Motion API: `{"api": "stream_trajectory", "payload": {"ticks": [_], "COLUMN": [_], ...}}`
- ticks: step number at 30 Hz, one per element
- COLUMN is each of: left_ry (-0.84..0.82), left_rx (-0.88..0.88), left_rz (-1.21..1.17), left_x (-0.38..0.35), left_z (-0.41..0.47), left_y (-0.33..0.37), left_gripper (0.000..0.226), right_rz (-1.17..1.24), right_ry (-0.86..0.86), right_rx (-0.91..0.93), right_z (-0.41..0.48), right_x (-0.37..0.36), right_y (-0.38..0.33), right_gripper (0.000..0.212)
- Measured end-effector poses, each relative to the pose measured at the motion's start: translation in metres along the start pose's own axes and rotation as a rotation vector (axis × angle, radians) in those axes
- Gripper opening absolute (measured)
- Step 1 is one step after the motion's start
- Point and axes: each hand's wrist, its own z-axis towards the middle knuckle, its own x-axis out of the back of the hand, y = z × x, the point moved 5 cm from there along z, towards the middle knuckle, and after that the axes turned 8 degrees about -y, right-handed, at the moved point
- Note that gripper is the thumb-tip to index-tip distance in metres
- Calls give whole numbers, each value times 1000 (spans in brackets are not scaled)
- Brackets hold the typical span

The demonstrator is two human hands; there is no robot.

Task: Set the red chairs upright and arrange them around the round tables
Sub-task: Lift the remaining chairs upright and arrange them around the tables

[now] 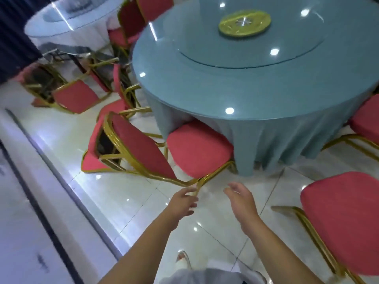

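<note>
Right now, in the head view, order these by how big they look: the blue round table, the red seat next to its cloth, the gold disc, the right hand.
1. blue round table
2. red seat
3. gold disc and right hand look alike; the hand is nearer the camera, so I leave them unranked.

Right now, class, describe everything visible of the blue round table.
The round table wears a blue cloth that hangs in folds to the floor. Its glossy clear top shows bright reflections; on it sits a glass turntable with a yellow-green disc at its centre. A red chair seat tucks against the cloth.
</note>
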Motion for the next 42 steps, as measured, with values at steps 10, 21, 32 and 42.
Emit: {"api": "stream_trajectory", "payload": {"ticks": [10,21,32,42], "left_ry": [292,347,561,335], "left_rx": [65,151,157,244], "left_rz": [-492,-785,-691,-745], "left_x": [269,421,681,782], "left_z": [-25,-1,45,159], "left_y": [-110,-157,-64,-10], "left_gripper": [18,23,28,22], "right_rz": [-381,-527,-387,-557], "right_ry": [-379,-546,-591,-436], "right_rx": [-37,-12,-36,-115], "right_z": [-12,75,250,351], "right_x": [-282,-487,-696,-726], "right_y": [-16,-62,-198,-229], "right_gripper": [41,36,30,72]}}
